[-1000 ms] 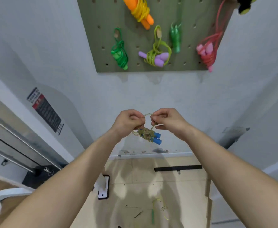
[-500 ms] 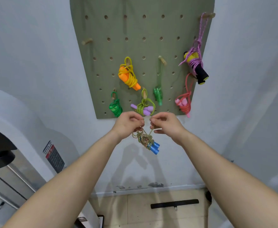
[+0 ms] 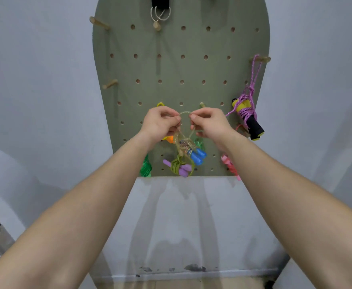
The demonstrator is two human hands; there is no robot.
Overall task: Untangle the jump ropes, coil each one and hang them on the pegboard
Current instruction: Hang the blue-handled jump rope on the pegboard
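I hold a coiled clear jump rope with blue handles (image 3: 193, 152) up in front of the green pegboard (image 3: 181, 69). My left hand (image 3: 160, 122) and my right hand (image 3: 209, 122) each pinch one side of its top loop, which arches between them. The bundle and its blue handles dangle below my hands. A wooden peg (image 3: 201, 104) sticks out just above my right hand. Part of the orange-handled rope (image 3: 168, 139) is hidden behind my left hand.
Hung on the board are a purple rope with yellow-black handles (image 3: 247, 113), a lime rope with purple handles (image 3: 180, 167), a green rope (image 3: 146, 168), a pink rope (image 3: 230, 166) and a black-handled one (image 3: 160, 5) at the top. Bare pegs (image 3: 110, 84) stand at the left.
My head has tilted up and both hands have risen with the rope, from below the board's bottom edge to its lower middle, near a peg.
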